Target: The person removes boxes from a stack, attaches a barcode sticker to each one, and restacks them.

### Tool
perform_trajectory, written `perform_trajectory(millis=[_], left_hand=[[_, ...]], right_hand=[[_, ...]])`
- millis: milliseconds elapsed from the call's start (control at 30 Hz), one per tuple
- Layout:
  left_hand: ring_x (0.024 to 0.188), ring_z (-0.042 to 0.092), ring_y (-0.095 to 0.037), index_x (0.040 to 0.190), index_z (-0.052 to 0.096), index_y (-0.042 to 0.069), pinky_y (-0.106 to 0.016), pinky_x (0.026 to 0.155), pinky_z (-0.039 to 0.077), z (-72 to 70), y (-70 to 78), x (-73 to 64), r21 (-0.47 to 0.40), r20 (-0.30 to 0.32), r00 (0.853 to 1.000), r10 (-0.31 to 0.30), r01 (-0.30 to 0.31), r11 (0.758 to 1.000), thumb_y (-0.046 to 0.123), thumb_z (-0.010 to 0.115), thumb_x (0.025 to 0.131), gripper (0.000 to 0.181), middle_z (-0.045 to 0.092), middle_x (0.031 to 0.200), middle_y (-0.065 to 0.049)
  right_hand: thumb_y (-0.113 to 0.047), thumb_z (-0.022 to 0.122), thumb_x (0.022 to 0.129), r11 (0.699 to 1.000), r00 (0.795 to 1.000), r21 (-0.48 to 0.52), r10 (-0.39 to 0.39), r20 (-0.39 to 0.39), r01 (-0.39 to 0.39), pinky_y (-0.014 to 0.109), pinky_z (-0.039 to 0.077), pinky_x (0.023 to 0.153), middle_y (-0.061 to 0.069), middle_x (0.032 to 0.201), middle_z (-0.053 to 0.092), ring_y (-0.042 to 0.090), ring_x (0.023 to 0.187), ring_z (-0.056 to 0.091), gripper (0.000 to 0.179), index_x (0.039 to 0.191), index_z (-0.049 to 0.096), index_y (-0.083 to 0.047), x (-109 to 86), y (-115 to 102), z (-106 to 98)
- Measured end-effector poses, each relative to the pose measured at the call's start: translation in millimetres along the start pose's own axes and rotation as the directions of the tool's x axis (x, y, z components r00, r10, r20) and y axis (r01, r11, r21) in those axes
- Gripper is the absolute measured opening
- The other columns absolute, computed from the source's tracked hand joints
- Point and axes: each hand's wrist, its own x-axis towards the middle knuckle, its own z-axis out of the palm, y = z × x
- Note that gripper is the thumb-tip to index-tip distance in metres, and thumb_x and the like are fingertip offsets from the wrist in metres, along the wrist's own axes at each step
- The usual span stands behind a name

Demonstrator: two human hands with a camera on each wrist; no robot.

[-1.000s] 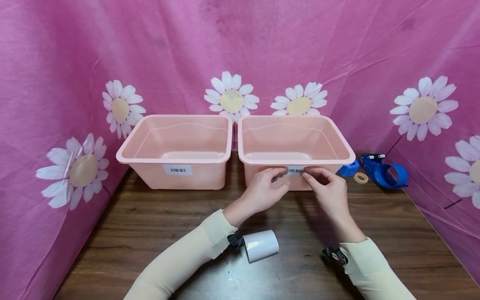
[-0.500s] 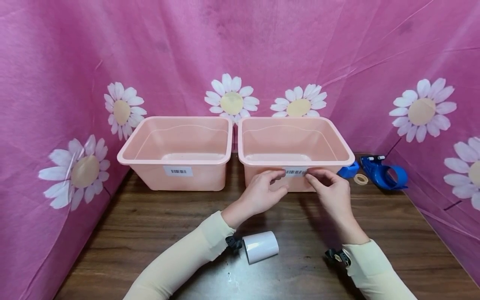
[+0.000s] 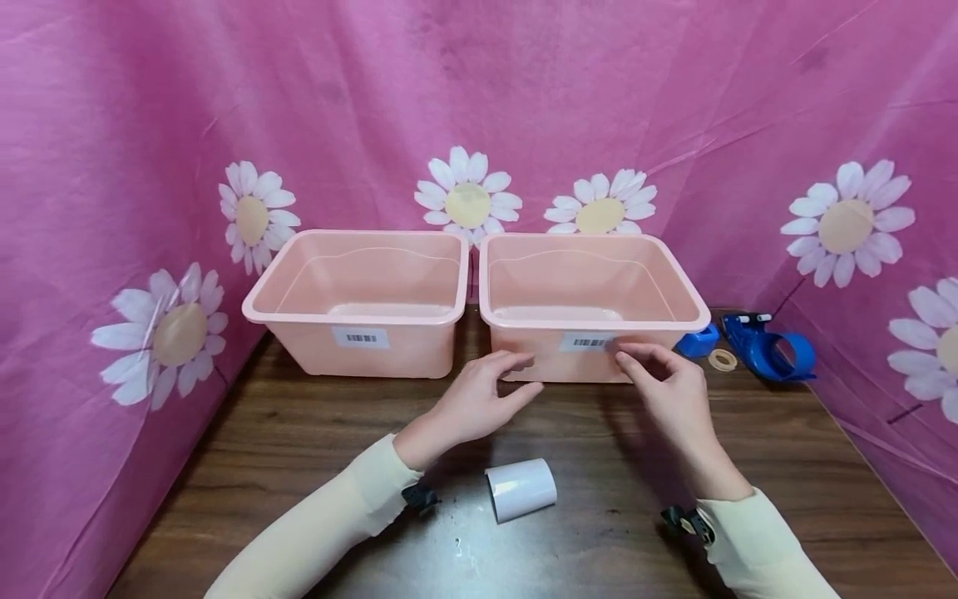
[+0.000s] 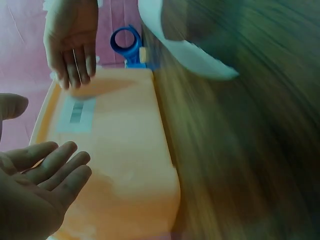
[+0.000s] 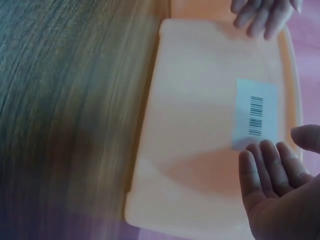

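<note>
A white barcode label (image 3: pixel 587 342) lies flat on the front wall of the right pink bin (image 3: pixel 539 363). My right hand (image 3: pixel 669 391) is at the label's right end, its fingertips close to the edge, as the right wrist view also shows beside the barcode sticker (image 5: pixel 256 114). My left hand (image 3: pixel 471 403) is in front of the same bin's left part, thumb and fingers spread apart with nothing between them. In the left wrist view its fingers (image 4: pixel 70 165) are loosely extended below the label. The left pink bin (image 3: pixel 389 359) bears a similar barcode label (image 3: pixel 362 337).
A roll of white labels (image 3: pixel 521 491) lies on its side on the wooden table (image 3: pixel 314 449), in front of my hands. At the right stand a blue tape dispenser (image 3: pixel 771 349), a small blue object (image 3: pixel 699 341) and a tan ring (image 3: pixel 722 359). Pink flowered cloth (image 3: pixel 374 91) encloses the table.
My left hand has drawn away from the label, moving left and toward me. My right hand has shifted slightly right and nearer, uncovering the label more.
</note>
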Motion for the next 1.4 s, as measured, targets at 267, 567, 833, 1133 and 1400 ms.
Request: perform_trajectory(millis=[267, 567, 833, 1133, 1400], left_hand=[[0.144, 0.067, -0.026, 0.155, 0.066, 0.009, -0.05, 0.123, 0.055, -43.0, -10.8, -36.8, 0.165, -0.005, 0.996, 0.085, -0.083, 0.983, 0.035, 0.079, 0.106, 0.058, 0.07, 0.154, -0.007], [0.149, 0.063, -0.027, 0.159, 0.063, 0.016, -0.053, 0.126, 0.052, -75.1, -6.3, -63.8, 0.254, -0.042, 0.994, 0.097, -0.084, 0.964, 0.037, 0.08, 0.104, 0.061, 0.064, 0.162, -0.005], [0.136, 0.072, -0.033, 0.146, 0.072, 0.007, -0.055, 0.117, 0.059, -97.2, -9.3, -63.8, 0.238, -0.284, 0.954, 0.099, -0.03, 0.971, 0.027, 0.084, 0.101, 0.051, 0.075, 0.145, -0.012], [0.112, 0.077, -0.039, 0.131, 0.08, 0.0, -0.035, 0.097, 0.054, -149.6, -41.6, -75.2, 0.236, -0.593, 0.801, 0.085, 0.072, 0.969, 0.012, 0.089, 0.094, 0.04, 0.081, 0.12, -0.02], [0.127, 0.066, -0.048, 0.141, 0.073, -0.003, -0.012, 0.102, 0.038, -205.7, -77.8, -99.8, 0.252, -0.767, 0.639, 0.058, 0.216, 0.943, 0.015, 0.091, 0.09, 0.058, 0.072, 0.138, -0.03]], right_hand=[[-0.039, 0.074, 0.11, 0.992, 0.994, -0.079, -0.097, 0.051, 0.1, 0.01, 0.055, 0.077, -0.028, 0.104, 0.074, -0.004, 0.093, 0.065, 0.034, 0.132, 0.082, -0.015, -12.1, -17.2, -4.9], [-0.018, 0.079, 0.107, 0.956, 0.959, -0.081, -0.28, 0.042, 0.282, 0.008, 0.055, 0.074, 0.009, 0.113, 0.085, -0.009, 0.087, 0.067, 0.022, 0.127, 0.084, -0.013, -22.5, -44.6, 2.8], [-0.014, 0.085, 0.101, 0.946, 0.947, -0.069, -0.32, -0.012, 0.318, 0.003, 0.056, 0.076, 0.011, 0.116, 0.084, -0.017, 0.095, 0.068, 0.026, 0.126, 0.083, -0.008, -15.0, -58.5, 0.3], [-0.021, 0.088, 0.1, 0.982, 0.972, -0.033, -0.187, -0.144, 0.184, 0.001, 0.053, 0.08, -0.028, 0.113, 0.077, -0.009, 0.098, 0.069, 0.032, 0.129, 0.083, -0.009, 14.2, -41.3, -28.0], [-0.03, 0.087, 0.1, 0.995, 0.985, -0.063, -0.083, -0.154, 0.074, 0.002, 0.054, 0.073, -0.032, 0.114, 0.072, -0.013, 0.099, 0.065, 0.053, 0.147, 0.073, -0.01, 44.7, -17.2, -66.1]])
